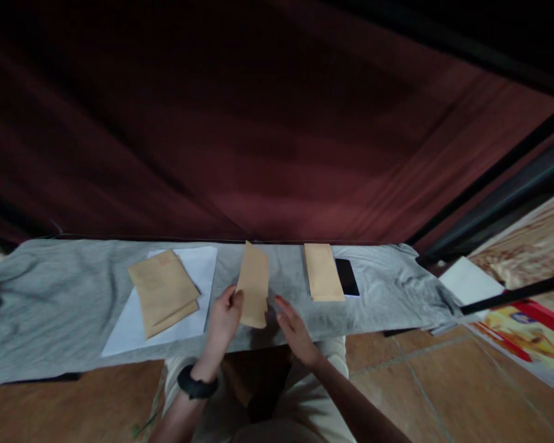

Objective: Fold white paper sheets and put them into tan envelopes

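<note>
One brown envelope [255, 286] is held just below frame centre, pinched at its left edge between thumb and fingers of the left hand [224, 314]. The right hand [298, 332] is held loosely open just beside it, nothing gripped. Work looks partway: one piece is being handled, loose envelopes [164, 289] are laid overlapping on white paper [204, 264] at lower left, and a neater stack [323, 272] is set beside a phone [348, 277] right of centre. Which pile is done and which is left can't be told.
</note>
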`<control>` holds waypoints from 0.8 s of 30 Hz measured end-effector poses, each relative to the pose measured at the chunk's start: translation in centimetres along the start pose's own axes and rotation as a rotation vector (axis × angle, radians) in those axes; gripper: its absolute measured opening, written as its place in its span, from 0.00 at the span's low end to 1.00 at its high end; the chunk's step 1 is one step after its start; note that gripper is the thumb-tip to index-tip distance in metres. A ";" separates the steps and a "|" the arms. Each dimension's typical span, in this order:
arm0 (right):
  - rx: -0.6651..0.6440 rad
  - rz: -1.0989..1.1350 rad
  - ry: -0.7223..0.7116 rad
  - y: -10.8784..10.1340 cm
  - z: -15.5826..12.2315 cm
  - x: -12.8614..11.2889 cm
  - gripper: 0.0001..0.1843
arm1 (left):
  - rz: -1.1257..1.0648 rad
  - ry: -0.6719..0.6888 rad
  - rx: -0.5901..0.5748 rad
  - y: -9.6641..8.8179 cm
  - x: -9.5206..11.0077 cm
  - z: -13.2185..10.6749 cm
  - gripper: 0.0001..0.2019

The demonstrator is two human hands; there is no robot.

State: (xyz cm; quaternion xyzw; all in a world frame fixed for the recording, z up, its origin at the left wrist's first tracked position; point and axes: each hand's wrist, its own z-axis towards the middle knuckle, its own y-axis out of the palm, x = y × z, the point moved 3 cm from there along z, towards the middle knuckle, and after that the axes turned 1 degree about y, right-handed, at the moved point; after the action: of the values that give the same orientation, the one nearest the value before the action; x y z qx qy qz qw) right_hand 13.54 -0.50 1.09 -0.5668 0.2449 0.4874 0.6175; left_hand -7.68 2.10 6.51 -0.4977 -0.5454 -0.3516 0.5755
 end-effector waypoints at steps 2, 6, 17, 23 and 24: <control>0.128 0.081 0.114 -0.7 0.2 1.1 0.23 | 0.422 0.261 0.191 -1.3 4.0 -0.1 0.17; 0.190 0.143 0.217 -1.0 0.3 3.1 0.23 | 0.976 0.483 0.192 0.6 7.5 -1.1 0.20; 0.287 0.200 0.329 -1.7 -0.6 7.2 0.22 | 1.122 0.486 -0.234 12.8 -1.0 -4.7 0.17; 0.296 0.191 0.345 -2.3 -1.1 8.7 0.21 | 0.911 0.447 -0.123 9.7 -2.5 -3.2 0.18; 0.291 0.165 0.334 -2.2 -1.1 8.8 0.21 | 0.892 0.373 -0.072 8.1 -3.0 -2.4 0.19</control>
State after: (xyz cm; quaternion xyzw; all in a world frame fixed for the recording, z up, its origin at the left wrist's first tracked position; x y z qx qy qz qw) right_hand 19.30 1.55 -5.65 -0.5227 0.4570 0.3952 0.6014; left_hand 0.24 1.44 2.22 -0.6313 -0.1538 -0.1725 0.7403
